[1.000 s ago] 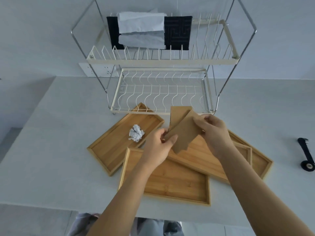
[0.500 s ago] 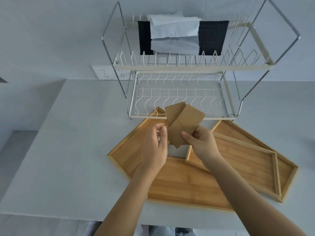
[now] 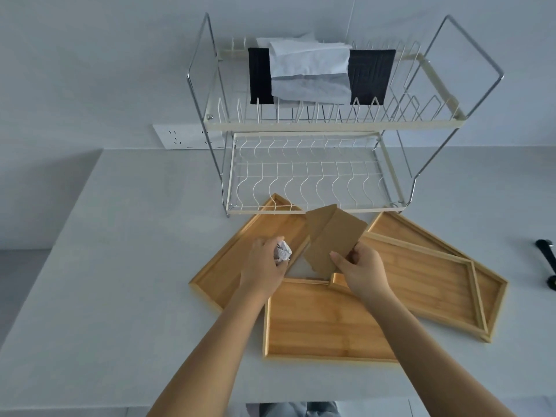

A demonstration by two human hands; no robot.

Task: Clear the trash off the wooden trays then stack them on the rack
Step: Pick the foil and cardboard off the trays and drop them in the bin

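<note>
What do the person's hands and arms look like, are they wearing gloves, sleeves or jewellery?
Both are bare: the left hand and right hand show no gloves, rings, watch or bracelet, and no sleeves cover either forearm as far as the picture shows.

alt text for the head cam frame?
The left hand grasps a crumpled paper ball over the leftmost of four wooden trays; the right hand holds brown cardboard. A two-tier wire rack stands behind.

Honey-brown trays, brown cardboard, white crumpled paper
</note>
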